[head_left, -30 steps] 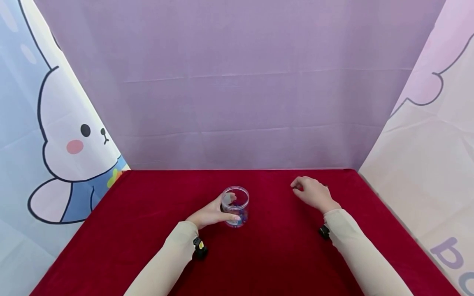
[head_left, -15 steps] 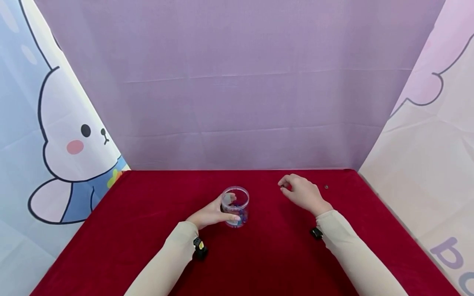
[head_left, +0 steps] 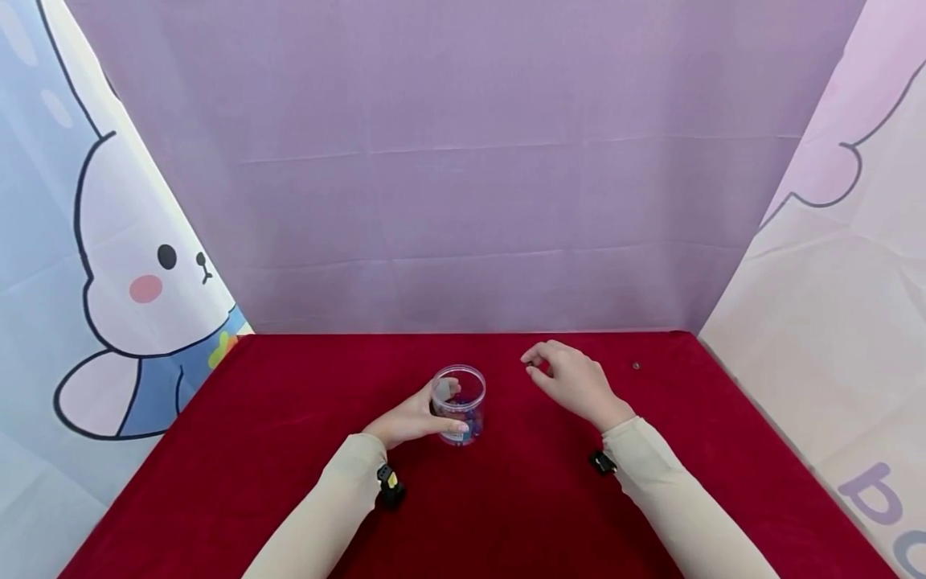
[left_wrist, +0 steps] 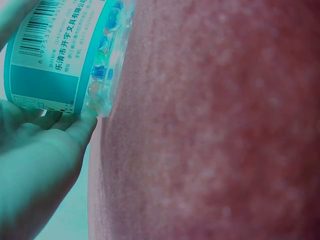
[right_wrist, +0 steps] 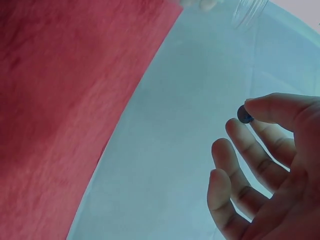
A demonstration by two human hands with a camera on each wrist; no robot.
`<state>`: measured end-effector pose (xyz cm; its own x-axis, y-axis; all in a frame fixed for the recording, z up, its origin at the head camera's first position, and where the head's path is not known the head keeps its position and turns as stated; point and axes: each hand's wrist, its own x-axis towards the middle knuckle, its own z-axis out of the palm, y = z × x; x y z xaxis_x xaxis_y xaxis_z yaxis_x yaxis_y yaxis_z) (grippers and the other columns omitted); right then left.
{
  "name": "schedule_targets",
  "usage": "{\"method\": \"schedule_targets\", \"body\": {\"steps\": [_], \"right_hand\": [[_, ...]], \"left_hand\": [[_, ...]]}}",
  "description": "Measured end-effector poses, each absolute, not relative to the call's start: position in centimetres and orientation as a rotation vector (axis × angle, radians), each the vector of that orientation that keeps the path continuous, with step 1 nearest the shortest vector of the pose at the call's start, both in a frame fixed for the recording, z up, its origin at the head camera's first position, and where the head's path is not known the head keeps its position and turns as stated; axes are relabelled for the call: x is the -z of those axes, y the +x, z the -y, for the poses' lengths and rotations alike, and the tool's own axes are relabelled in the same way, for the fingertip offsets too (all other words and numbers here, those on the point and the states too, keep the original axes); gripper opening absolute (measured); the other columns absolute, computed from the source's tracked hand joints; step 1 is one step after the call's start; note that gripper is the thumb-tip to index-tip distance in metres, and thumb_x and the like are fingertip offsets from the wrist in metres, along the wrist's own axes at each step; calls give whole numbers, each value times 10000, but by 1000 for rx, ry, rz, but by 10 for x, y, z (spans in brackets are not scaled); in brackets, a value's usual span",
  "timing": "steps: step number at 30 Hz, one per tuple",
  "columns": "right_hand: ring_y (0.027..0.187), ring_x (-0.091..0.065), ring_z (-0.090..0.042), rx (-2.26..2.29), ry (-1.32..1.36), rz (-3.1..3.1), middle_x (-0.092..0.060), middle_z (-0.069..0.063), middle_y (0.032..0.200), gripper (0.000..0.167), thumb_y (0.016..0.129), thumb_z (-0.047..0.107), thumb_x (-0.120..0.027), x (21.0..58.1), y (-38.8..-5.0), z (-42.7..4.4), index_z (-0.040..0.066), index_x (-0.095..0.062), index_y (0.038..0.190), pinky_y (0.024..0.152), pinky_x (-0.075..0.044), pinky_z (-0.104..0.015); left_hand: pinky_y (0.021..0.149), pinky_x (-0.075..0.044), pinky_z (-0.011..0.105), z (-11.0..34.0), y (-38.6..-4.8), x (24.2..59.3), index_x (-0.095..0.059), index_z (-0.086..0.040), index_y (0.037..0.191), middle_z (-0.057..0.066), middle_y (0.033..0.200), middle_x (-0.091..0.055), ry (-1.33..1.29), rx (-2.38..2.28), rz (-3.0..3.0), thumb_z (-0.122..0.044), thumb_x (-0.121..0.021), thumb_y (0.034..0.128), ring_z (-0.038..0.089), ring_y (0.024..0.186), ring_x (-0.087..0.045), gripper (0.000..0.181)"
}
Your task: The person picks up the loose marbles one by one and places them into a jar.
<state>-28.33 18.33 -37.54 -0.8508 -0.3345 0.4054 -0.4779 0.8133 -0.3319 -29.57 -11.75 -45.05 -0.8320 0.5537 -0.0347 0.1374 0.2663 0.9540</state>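
A clear plastic jar (head_left: 472,410) without a lid stands upright on the red cloth. Through its wall in the left wrist view, blue, green and orange-tinted marbles (left_wrist: 98,72) show below a printed label (left_wrist: 55,55). My left hand (head_left: 411,416) grips the jar from its left side, thumb across the front. To the jar's right, my right hand (head_left: 573,379) is raised over the cloth. Between its thumb and fingertips it pinches a dark marble (right_wrist: 244,114), clearest in the right wrist view. Another small marble (head_left: 636,365) lies farther right on the cloth.
Red cloth (head_left: 304,378) covers the table. A purple curtain (head_left: 463,201) hangs behind its far edge. Printed panels close in both sides, with a cartoon rabbit (head_left: 145,249) on the left one.
My right hand has moved left toward the jar, carrying the dark marble. The marble on the cloth, at first hidden behind that hand, has come into sight. My left hand and the jar stay still.
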Motion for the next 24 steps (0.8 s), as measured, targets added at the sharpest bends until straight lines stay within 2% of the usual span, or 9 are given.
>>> {"method": "schedule_targets", "body": {"steps": [14, 24], "right_hand": [[711, -548, -66, -636, 741, 2574, -666, 73, 1014, 186, 932, 203, -726, 376, -276, -157, 184, -730, 1117, 565, -482, -256], [742, -552, -47, -632, 832, 2521, -672, 94, 1010, 189, 922, 202, -750, 376, -270, -133, 208, -732, 1110, 575, -487, -225]], "left_hand": [[1113, -332, 544, 118, -296, 450, -222, -68, 1562, 103, 1559, -358, 613, -1590, -2182, -247, -802, 879, 299, 1404, -357, 913], [1115, -322, 556, 117, -297, 450, -203, -75, 1568, 132, 1567, -344, 614, -1600, -2152, -241, -792, 887, 304, 1401, -360, 916]]}}
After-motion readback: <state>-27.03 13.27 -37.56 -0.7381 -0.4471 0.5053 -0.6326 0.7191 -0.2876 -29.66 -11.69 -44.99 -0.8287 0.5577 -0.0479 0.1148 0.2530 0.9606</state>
